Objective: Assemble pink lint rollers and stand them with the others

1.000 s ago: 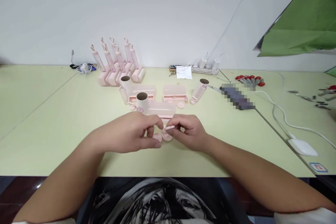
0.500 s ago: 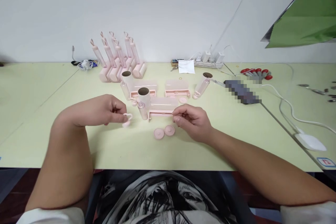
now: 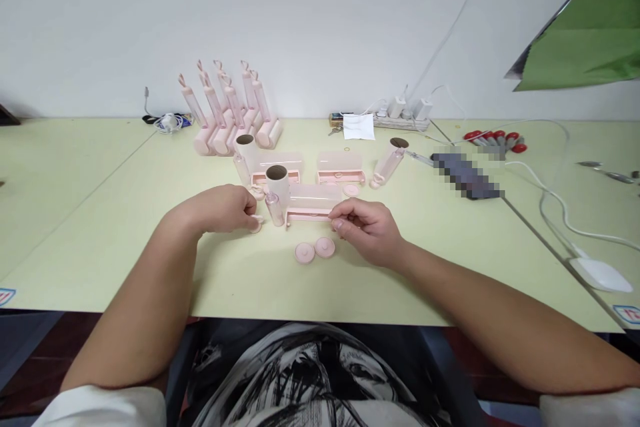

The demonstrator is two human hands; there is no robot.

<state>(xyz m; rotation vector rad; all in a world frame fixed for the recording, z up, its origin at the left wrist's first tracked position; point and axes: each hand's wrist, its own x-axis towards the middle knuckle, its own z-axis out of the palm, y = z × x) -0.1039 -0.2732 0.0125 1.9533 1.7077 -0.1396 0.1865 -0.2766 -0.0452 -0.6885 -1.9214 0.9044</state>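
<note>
Hands well apart: with the left hand [image 3: 230, 205], pinching between thumb and fingers a small, pale pink plastic cap [image 3: 256, 226], at or just above the pale yellow-green surface [image 3: 240, 280], at 9 o'clock from a long, narrow, pale pink plastic tray [image 3: 300, 217]; with the right hand [image 3: 369, 230], reaching to the tray's 3 o'clock end, fingertips drawn close, impossible to tell whether gripping the end or merely resting there. Between cap and tray, a small, clear pink plastic bottle [image 3: 275, 212], upright and uncapped; close behind it, at 10 o'clock from the tray, a white, upright roll [image 3: 279, 192] with a brown core. At 12 o'clock, a curved, translucent pink cover [image 3: 316, 197]; at 6 o'clock, a flat, round, pale pink disc [image 3: 305, 253] just beside a matching disc [image 3: 325, 247]. Possible mishaps, by judgement: toppling the slim bottle by brushing its 9 o'clock side with the left knuckles; losing the little cap through a slack fingertip pinch; skewing the tray by pushing unevenly at its 3 o'clock end. Long axis of the tray: roughly from 9 to 3 o'clock. Long axis of the bottle: near vertical, neck up, seemingly tipped slightly toward 11 o'clock. Facing of the cap: too covered by fingers to tell.
</note>
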